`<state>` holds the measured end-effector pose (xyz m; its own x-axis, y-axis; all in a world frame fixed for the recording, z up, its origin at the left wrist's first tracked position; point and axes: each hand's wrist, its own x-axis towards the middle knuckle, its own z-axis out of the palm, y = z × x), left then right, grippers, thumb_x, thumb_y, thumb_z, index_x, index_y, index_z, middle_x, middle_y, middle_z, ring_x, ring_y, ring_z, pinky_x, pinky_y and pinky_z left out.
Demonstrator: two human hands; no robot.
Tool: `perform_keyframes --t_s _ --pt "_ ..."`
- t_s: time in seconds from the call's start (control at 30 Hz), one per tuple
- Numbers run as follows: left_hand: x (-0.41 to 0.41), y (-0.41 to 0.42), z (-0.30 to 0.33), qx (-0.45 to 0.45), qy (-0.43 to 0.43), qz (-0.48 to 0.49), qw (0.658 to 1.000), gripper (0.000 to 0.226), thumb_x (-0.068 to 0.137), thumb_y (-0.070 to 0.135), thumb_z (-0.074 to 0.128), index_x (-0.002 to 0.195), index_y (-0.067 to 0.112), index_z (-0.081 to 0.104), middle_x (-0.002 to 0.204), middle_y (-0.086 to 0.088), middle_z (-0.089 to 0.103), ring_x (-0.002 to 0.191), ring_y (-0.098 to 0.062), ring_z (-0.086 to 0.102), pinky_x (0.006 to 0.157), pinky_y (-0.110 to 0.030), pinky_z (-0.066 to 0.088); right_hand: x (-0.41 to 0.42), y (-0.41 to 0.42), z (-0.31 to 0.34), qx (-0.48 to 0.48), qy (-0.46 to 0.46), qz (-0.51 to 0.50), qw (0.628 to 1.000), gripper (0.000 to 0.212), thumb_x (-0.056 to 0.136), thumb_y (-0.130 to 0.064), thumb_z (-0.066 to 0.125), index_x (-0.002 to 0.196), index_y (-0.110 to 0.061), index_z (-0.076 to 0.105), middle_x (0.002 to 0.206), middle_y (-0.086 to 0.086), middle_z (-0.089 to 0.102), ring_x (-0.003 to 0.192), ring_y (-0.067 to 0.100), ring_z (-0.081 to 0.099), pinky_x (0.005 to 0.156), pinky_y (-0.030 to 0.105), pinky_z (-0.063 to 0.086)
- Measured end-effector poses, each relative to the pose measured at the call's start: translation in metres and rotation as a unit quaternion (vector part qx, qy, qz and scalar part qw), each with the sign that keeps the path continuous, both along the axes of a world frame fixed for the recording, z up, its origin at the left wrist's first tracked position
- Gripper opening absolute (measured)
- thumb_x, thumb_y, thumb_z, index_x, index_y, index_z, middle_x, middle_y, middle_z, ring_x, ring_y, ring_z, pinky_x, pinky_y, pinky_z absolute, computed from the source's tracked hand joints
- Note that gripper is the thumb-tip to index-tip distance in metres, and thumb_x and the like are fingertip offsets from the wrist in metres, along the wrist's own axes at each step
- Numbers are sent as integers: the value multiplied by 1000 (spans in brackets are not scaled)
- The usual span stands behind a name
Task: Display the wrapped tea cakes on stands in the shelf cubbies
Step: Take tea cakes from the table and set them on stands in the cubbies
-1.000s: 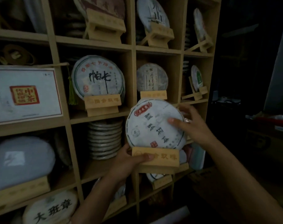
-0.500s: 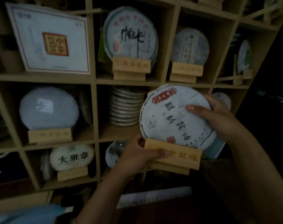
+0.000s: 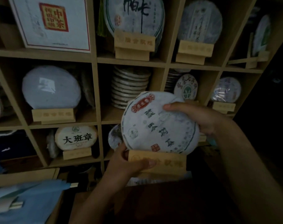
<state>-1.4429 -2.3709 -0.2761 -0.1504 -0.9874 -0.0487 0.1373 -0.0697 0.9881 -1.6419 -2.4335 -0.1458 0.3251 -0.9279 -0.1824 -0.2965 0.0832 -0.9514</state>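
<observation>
Way off to the left of the left hand there's a white box (image 3: 50, 23) with a red seal up top, and under it a plain pale tea cake (image 3: 51, 87) sitting on its own wooden stand. Lower down, closer to that hand, a smaller cake with bold black characters (image 3: 76, 138) stands in its cubby. Just above the hands, a stack of flat cakes (image 3: 131, 88) lies in the middle cubby of the wooden shelf (image 3: 94, 88).

The left hand (image 3: 127, 162) grips the left end of a wooden stand (image 3: 158, 162), thumb curled across its front face, fingers hidden behind. The wrapped tea cake (image 3: 160, 123) with the red emblem sits upright in that stand, tilted a bit to the right, held out in front of the shelf and not in any cubby.

The right hand (image 3: 200, 117) clasps the cake's upper right edge, thumb pressed flat on the wrapper front, fingers wrapped behind. Past that hand, two more small cakes (image 3: 186, 88) stand in the right cubbies.
</observation>
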Motion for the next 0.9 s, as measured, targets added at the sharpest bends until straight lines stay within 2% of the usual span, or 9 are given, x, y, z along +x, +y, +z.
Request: perform_keyframes --t_s 0.07,0.13,0.2,0.27,0.4,0.47,0.67,0.77,0.9 --pt "9 9 -9 20 2 20 1000 73 46 21 94 112 28 64 100 8 75 86 -11 73 63 -23 58 11 7 -12 -34 12 5 999 39 63 -42 74 98 -25 73 98 1 77 92 19 74 85 36 57" --pt "16 13 -11 28 6 31 999 82 35 31 92 112 28 64 102 5 75 88 -14 73 66 -27 59 15 12 -26 -146 4 -47 988 22 74 -37 74 95 -29 72 96 -5 77 90 11 72 81 30 59" --pt "19 13 -5 19 -3 42 999 83 36 32 96 113 28 64 101 6 75 88 -11 73 68 -26 60 13 17 -39 -273 -10 -152 950 13 84 -30 71 96 -30 69 97 -10 72 90 1 68 76 18 55" --pt "21 13 1 0 -12 66 998 76 41 29 91 111 27 64 98 9 75 87 -8 72 68 -22 59 9 25 -53 -326 -25 -220 919 22 84 -31 70 104 -28 65 101 -12 68 95 -1 64 78 14 51" --pt "25 17 5 -28 -16 85 996 60 54 11 86 108 26 64 95 14 75 85 -5 71 67 -17 57 13 42 -78 -210 -155 -193 946 29 89 -15 66 115 -25 61 104 -13 71 93 -4 68 71 14 54" --pt "25 20 2 -33 -21 88 995 62 53 13 86 110 26 64 99 12 75 88 -6 71 71 -20 58 14 43 -87 -177 -182 -163 953 31 89 -6 62 114 -25 62 108 -11 73 99 2 68 74 17 55" --pt "26 24 -9 -26 -26 76 996 64 54 9 87 112 22 64 101 2 75 89 -14 73 69 -24 58 9 45 -95 -106 -158 -122 974 43 89 7 55 104 -32 64 99 -15 74 96 3 68 73 18 55" --pt "24 28 -10 -21 -26 62 998 61 61 -4 84 111 22 63 99 4 76 87 -12 73 65 -19 56 6 47 -94 -80 -186 -113 973 54 86 11 45 92 -33 73 102 -11 75 105 16 66 84 33 52" --pt "19 29 -9 -19 -13 63 998 63 57 -1 84 111 23 62 96 7 76 85 -10 73 64 -19 56 14 49 -93 -138 -154 -149 967 40 86 -5 54 78 -38 76 93 -17 75 99 11 67 76 31 50"
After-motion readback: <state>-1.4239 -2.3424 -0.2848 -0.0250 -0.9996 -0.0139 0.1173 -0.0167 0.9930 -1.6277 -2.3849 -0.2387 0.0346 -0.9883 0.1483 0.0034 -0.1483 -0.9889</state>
